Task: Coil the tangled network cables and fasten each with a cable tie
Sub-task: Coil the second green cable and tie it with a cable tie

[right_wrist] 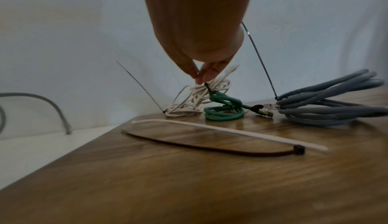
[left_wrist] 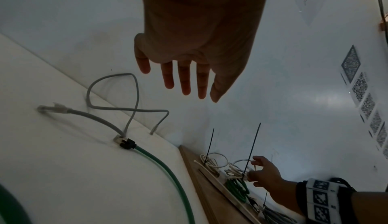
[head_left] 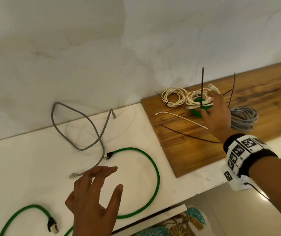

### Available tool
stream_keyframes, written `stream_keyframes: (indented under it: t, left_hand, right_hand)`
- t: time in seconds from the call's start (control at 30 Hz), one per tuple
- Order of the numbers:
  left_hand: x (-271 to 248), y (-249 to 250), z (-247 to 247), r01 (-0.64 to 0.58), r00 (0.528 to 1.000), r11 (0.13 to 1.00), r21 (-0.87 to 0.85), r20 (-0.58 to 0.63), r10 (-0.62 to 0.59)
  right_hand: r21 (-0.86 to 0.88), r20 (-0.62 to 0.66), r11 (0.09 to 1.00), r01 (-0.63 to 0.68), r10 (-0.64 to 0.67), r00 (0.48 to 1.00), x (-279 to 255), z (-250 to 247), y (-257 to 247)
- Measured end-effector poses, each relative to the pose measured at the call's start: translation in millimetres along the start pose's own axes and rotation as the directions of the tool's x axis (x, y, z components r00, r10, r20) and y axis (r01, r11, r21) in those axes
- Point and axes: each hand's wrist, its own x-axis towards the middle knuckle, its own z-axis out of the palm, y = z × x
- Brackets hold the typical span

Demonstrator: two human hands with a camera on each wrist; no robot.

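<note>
A loose grey network cable (head_left: 81, 149) lies in an open loop on the white table (head_left: 25, 167), crossing one end of a loose green cable (head_left: 158, 174). My left hand (head_left: 114, 178) hovers open over them with fingers spread, touching nothing. On the wooden board (head_left: 187, 155) my right hand (head_left: 209, 103) holds a white cable coil (head_left: 194, 97) between thumb and fingers. A black cable tie (head_left: 202, 82) stands up from that coil, which rests on a small green coil (head_left: 197, 114). In the right wrist view my fingertips (right_wrist: 206, 77) meet just above the tie head.
Another tied white coil (head_left: 173, 97) and a tied grey coil (head_left: 243, 118) lie on the board. A loose white tie (head_left: 182, 117) and a loose black tie (head_left: 187, 135) lie in front of them. The wall runs close behind the table.
</note>
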Motion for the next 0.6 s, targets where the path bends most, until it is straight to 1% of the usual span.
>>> stream_keyframes:
  t: [0.03,0.07,0.17,0.2,0.23,0.3,0.33,0.37,0.5,0.53,0.6]
  left_hand:
    - [0.1,1.3,-1.8,-0.004,1.0,1.0,-0.004,-0.005,0.004]
    - [0.2,3.1,-3.6,-0.005,1.0,1.0,-0.009,-0.011,0.005]
    - [-1.2,5.1,-7.8,-0.005,1.0,1.0,-0.029,-0.015,0.005]
    - [-1.7,4.4,-8.9,-0.008,1.0,0.999,-0.032,-0.013,0.008]
    - [-3.0,3.4,-10.1,-0.01,1.0,0.999,-0.033,-0.01,0.01]
    - [-5.4,1.6,-11.9,-0.007,1.0,0.999,-0.031,-0.007,0.007]
    - [-6.3,0.7,-12.6,-0.006,1.0,1.0,-0.026,-0.008,0.006]
    - [-7.0,0.5,-13.4,-0.007,1.0,1.0,-0.02,-0.011,0.007]
    - [-5.8,1.3,-17.7,-0.029,0.999,0.999,-0.018,-0.022,0.029]
    - [-5.2,1.4,-18.6,-0.03,0.999,0.999,-0.023,-0.024,0.03]
    - [-4.4,2.0,-21.1,-0.04,0.999,0.999,-0.028,-0.037,0.039]
  right_hand:
    - [0.026,-0.035,0.999,-0.02,0.02,0.999,-7.5,-0.6,-1.2]
    - [0.039,-0.043,0.998,-0.049,0.051,0.998,-15.3,-0.8,-2.5]
    - [0.026,0.043,0.987,-0.159,0.158,0.987,-31.9,5.7,1.2]
    - [0.0,0.092,0.982,-0.189,0.188,0.978,-32.5,9.1,4.2]
    - [-0.064,0.164,0.976,-0.208,0.216,0.963,-32.0,12.5,6.5]
    - [-0.232,0.328,0.955,-0.184,0.255,0.91,-29.5,20.5,9.1]
    - [-0.286,0.372,0.944,-0.165,0.268,0.889,-29.3,25.4,10.0]
    - [-0.315,0.384,0.935,-0.162,0.282,0.879,-29.2,29.4,10.3]
    - [-0.355,0.349,0.915,-0.191,0.319,0.881,-27.5,34.6,7.1]
    - [-0.339,0.342,0.923,-0.185,0.304,0.889,-27.2,33.2,6.1]
    - [-0.232,0.291,0.963,-0.135,0.201,0.935,-28.1,29.6,2.3]
